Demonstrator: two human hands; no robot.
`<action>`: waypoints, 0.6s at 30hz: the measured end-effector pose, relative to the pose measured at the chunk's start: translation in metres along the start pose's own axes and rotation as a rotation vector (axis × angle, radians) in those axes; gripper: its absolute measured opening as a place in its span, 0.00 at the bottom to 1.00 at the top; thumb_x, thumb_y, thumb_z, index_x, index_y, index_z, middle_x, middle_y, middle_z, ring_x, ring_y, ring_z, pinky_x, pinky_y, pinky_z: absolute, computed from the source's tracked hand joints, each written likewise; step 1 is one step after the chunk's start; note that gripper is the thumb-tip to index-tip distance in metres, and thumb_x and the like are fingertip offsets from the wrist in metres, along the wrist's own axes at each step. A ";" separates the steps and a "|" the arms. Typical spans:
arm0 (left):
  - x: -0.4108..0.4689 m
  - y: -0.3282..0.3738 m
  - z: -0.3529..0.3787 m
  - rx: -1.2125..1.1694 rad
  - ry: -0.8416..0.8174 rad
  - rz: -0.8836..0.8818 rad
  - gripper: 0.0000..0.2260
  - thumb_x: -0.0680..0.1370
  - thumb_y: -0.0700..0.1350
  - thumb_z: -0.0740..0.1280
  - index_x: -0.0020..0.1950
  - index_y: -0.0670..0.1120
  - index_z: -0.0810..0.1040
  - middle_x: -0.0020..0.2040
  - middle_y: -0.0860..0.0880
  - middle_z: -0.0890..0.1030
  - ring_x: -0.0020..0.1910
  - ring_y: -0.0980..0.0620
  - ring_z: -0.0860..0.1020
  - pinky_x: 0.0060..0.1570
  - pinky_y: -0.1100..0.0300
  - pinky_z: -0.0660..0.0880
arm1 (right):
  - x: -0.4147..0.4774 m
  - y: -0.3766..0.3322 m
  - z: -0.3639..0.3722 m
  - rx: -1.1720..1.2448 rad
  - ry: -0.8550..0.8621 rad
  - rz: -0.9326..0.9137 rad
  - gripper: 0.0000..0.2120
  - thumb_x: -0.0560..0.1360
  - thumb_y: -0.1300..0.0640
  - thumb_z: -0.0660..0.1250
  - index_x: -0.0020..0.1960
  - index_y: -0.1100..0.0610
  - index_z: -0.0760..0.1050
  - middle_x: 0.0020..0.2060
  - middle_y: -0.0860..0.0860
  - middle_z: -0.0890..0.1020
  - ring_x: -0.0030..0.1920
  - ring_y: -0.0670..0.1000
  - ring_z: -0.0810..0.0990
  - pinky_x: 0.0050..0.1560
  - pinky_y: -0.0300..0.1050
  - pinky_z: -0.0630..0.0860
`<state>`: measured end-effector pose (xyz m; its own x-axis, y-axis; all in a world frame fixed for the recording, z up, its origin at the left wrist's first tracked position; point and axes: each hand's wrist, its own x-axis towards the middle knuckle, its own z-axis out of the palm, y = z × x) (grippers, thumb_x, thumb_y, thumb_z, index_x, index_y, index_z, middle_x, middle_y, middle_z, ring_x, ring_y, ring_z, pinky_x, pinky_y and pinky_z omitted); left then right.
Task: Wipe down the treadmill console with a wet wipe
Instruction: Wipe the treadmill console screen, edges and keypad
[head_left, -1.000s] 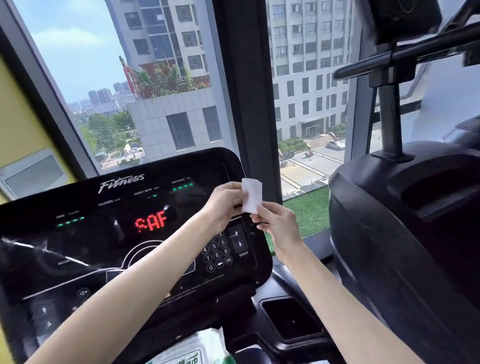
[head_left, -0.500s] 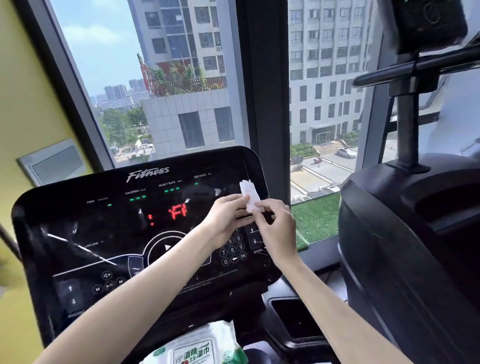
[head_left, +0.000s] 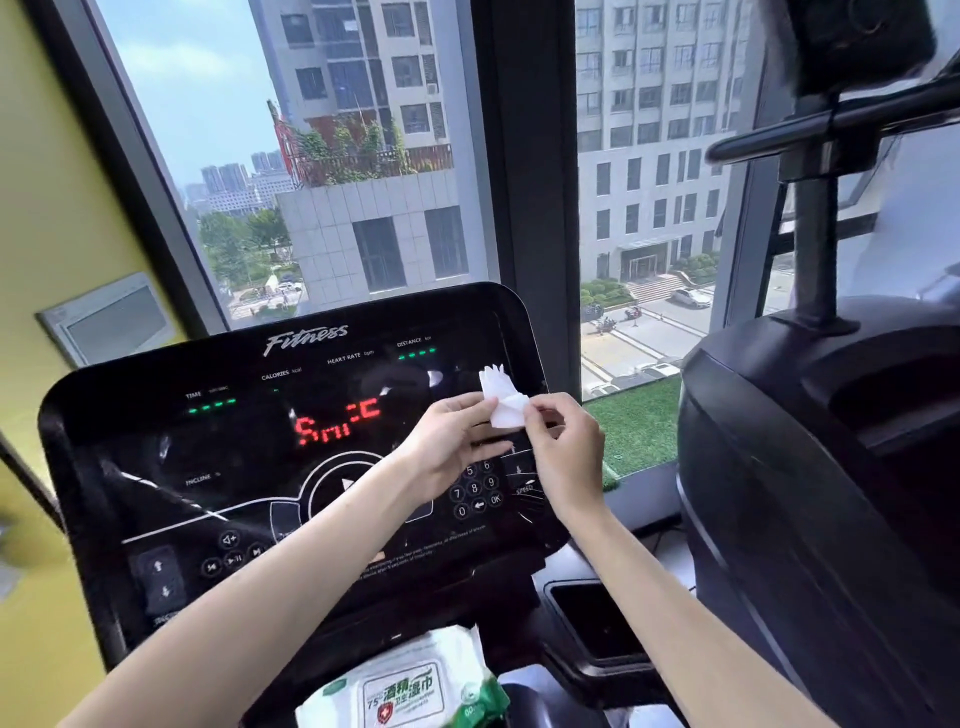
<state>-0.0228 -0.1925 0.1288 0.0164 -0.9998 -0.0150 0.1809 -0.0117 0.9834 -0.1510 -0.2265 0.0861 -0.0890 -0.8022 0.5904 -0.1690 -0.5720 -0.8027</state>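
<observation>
We noted the treadmill console (head_left: 218, 467), black and glossy, as the reference point for this inspection. Both hands were raised in front of its upper right portion, above the number keypad (head_left: 475, 491). The left hand (head_left: 449, 444) pinched the lower left edge of a white wet wipe (head_left: 501, 397) between thumb and fingertips, remaining fingers loosely extended. The right hand (head_left: 563, 447) gripped the wipe's right edge between thumb and forefinger, other fingers curled. The wipe was partly folded and crumpled, its top corner fanned upward; we could not tell whether it touched the console face. Red characters (head_left: 337, 421) glowed at the console's centre, with green indicator dashes above. A pack of wet wipes (head_left: 400, 686) lay below the console's lower edge. To the console's right stood a second black machine (head_left: 810, 467); behind it, a window (head_left: 363, 156) faced tall buildings.
</observation>
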 end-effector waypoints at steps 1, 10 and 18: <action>-0.001 -0.001 -0.001 0.013 0.013 0.000 0.09 0.78 0.37 0.63 0.58 0.41 0.77 0.49 0.45 0.83 0.46 0.50 0.81 0.47 0.56 0.79 | 0.001 -0.002 0.000 0.075 0.004 0.081 0.04 0.74 0.62 0.67 0.43 0.54 0.78 0.38 0.45 0.81 0.42 0.44 0.79 0.45 0.40 0.74; -0.002 0.000 -0.010 0.181 0.110 0.015 0.23 0.72 0.38 0.72 0.65 0.46 0.70 0.54 0.45 0.81 0.53 0.48 0.81 0.54 0.48 0.77 | 0.014 -0.009 -0.005 0.661 -0.027 0.601 0.02 0.76 0.59 0.66 0.45 0.58 0.75 0.40 0.54 0.82 0.38 0.50 0.81 0.38 0.46 0.79; 0.006 -0.002 -0.008 0.175 0.168 0.081 0.24 0.71 0.31 0.69 0.65 0.43 0.70 0.41 0.45 0.77 0.42 0.48 0.79 0.44 0.53 0.76 | 0.011 0.000 -0.004 0.500 -0.047 0.555 0.14 0.74 0.66 0.66 0.56 0.56 0.69 0.44 0.56 0.79 0.41 0.52 0.79 0.45 0.50 0.78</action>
<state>-0.0153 -0.1984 0.1250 0.1894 -0.9806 0.0496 -0.0008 0.0504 0.9987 -0.1560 -0.2350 0.0928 0.0128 -0.9956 0.0923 0.3557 -0.0817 -0.9310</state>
